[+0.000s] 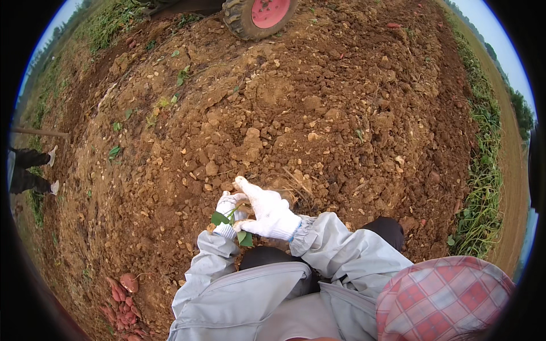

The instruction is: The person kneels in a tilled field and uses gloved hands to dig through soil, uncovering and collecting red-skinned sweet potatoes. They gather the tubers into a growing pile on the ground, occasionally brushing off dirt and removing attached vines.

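Both my hands wear white knit gloves and meet low in the middle of the head view, above loose brown soil. My right hand has its index finger stretched out, with the thumb close to a small green leafy sprig. My left hand is curled beside and partly behind the sprig. Which hand holds the sprig cannot be told. Dry roots or stalks lie on the soil just beyond my right hand.
Red sweet potatoes lie heaped at the lower left. A wheel with a pink hub stands at the top. At the left edge are another person's legs and a wooden handle. Cut green vines line the right side.
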Motion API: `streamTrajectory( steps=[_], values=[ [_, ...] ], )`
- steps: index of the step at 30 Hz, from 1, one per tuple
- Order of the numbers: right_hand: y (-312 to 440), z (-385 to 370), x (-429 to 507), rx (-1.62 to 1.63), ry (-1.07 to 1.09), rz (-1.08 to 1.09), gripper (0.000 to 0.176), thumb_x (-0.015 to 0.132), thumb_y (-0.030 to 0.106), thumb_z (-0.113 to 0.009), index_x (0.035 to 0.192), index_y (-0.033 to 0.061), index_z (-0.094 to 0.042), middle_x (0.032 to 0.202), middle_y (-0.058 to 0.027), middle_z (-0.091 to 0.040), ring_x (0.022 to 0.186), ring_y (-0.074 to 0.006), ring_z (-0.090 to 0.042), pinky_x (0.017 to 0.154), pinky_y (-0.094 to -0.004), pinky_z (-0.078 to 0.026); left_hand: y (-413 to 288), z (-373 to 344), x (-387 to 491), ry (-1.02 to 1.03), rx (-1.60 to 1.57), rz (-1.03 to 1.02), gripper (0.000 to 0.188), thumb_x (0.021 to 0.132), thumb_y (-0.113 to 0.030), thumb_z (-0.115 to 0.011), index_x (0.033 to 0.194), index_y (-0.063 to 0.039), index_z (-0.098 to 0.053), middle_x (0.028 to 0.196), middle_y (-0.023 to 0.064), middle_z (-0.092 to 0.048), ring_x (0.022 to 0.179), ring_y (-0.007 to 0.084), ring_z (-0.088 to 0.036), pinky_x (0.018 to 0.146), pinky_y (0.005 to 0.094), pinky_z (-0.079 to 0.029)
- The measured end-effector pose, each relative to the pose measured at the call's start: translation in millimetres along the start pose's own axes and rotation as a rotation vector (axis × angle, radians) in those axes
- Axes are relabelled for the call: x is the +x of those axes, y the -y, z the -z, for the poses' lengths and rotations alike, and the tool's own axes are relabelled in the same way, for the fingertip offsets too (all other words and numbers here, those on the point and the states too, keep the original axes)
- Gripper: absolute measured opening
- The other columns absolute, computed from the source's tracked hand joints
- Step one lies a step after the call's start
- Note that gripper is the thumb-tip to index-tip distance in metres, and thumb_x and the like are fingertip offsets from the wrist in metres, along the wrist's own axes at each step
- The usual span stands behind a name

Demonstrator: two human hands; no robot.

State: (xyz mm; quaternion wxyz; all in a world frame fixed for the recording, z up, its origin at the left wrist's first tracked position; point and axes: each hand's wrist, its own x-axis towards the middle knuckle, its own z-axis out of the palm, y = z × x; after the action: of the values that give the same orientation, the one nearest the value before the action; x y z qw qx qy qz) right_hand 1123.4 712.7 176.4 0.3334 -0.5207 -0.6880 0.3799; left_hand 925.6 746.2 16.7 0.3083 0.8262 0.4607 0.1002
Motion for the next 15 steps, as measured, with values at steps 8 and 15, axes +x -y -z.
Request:
streamTrajectory(
  steps=[8, 15],
  values=[
    [-53, 91, -42, -0.216, 0.066, -0.159, 0.074, 0.084, 0.045, -0.067, 0.149, 0.0198, -0.042, 0.109, -0.0175, -0.070, 0.091, -0.0399, -0.068, 0.081, -0.0462, -0.055, -81, -92, 34, -0.054, -0.123, -0.074, 0.031, 0.087, -0.030, -0.068, 0.110, -0.009, -0.063, 0.095, 0.0111, -0.068, 0.087, 0.0305, -0.067, 0.079, 0.0416, -0.053],
    [-130, 122, -81, -0.031, 0.069, -0.408, 0.043, 0.095, 0.038, -0.049, 0.133, 0.0181, -0.056, 0.105, -0.0198, -0.070, 0.097, -0.0416, -0.067, 0.087, -0.0505, -0.053, -164, -97, 56, 0.018, 0.088, -0.104, 0.031, 0.079, -0.035, -0.068, 0.097, -0.009, -0.069, 0.088, 0.0139, -0.070, 0.090, 0.0364, -0.065, 0.081, 0.0441, -0.053]
  ],
)
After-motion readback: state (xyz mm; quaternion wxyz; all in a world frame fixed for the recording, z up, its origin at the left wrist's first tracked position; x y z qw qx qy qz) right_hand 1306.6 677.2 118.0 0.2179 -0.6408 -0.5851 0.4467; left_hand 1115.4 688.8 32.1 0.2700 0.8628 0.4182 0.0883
